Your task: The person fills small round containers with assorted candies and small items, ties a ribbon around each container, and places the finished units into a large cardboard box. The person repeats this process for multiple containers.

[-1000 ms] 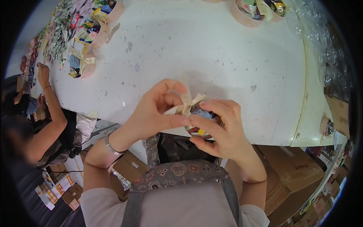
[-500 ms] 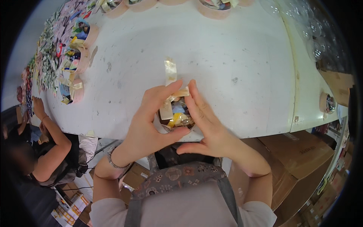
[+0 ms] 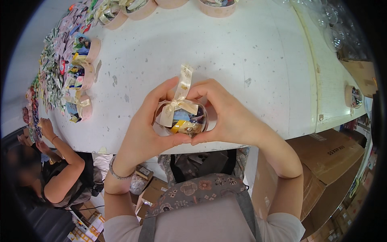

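Note:
A small rounded container [image 3: 189,127] with a clear cover stands near the table's front edge, full of wrapped pieces in yellow, blue and gold. On its top is a cream ribbon [image 3: 176,105] tied in a bow, with one long tail pointing away from me. My left hand [image 3: 147,117] curves round the container's left side, and my right hand [image 3: 227,115] curves round its right side. Both thumbs meet at the near rim. The fingertips bend in behind the container, partly hidden by the ribbon.
Pink tubs with ribbons [image 3: 86,76] line the table's left and far sides, beside a heap of small wrapped packets [image 3: 56,60]. Clear plastic domes [image 3: 332,24] lie at the far right, above another small tub [image 3: 354,97]. A co-worker's arm [image 3: 66,161] is at left; a cardboard box [image 3: 326,161] stands at right.
My hands have opened out from the top of the container to its two sides, the right hand moving away from the ribbon. The bow and clear cover now show more fully.

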Available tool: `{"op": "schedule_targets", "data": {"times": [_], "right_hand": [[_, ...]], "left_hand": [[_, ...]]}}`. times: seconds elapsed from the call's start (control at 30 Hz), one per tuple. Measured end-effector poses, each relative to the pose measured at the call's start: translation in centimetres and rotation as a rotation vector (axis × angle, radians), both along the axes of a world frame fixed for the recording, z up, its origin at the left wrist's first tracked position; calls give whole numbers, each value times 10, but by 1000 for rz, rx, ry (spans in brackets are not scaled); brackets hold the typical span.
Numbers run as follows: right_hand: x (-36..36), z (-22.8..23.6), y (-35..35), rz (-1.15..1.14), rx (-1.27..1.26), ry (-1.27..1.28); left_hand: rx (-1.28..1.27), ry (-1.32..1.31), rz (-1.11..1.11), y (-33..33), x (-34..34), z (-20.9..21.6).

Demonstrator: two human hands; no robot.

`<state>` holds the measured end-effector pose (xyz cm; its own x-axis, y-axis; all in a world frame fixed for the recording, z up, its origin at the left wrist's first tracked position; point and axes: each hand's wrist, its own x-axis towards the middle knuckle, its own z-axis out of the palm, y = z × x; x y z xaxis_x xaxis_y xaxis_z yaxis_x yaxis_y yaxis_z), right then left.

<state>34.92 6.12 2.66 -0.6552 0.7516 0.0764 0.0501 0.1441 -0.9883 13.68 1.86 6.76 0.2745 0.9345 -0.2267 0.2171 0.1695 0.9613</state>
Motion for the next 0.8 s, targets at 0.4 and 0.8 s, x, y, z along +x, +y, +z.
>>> {"op": "schedule_targets", "data": {"times": [0.4,0.8], "right_hand": [[0,21,3,-26,198,-188],[2,19,-8,-36,313,-152]], "left_hand": [[348,588,-18,-7,8,22],[179,430,71,-12,7,18]]}}
